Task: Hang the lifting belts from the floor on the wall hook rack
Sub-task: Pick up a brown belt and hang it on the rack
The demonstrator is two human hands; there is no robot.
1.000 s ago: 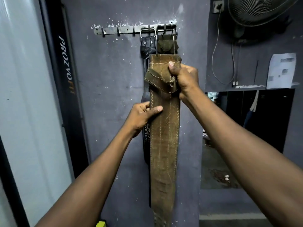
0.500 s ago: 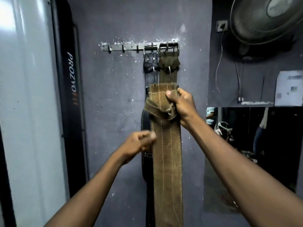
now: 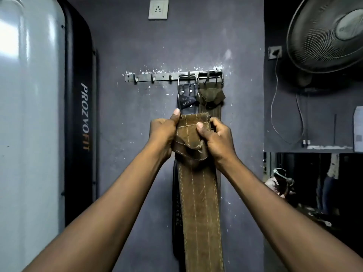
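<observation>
Two bare hands hold up a brown leather lifting belt (image 3: 198, 203) in front of a dark grey wall (image 3: 137, 46). The left hand (image 3: 163, 134) grips the belt's top left edge, with the thumb pointing up beside it. The right hand (image 3: 215, 139) grips the top right side, with the thumb pressed flat on the front of the belt. Both hands are closed tight on the belt. A loose flap of leather folds over just under the hands. The rest of the belt hangs straight down, past the bottom of the view.

The belt is below the metal hook rack (image 3: 172, 76) on the wall and is not on a hook. Two other belts already hang from the right end of the rack. One is a black belt (image 3: 185, 99) with a silver buckle. The other is an olive green belt (image 3: 211, 97), just to its right. The brown belt hides much of them. The hooks on the left part of the rack are bare.

A white wall socket (image 3: 158, 9) sits high above the rack. A fan (image 3: 326, 34) is on the right. A tall black pad with the word PROZVOFIT (image 3: 85, 116) stands on the left.
</observation>
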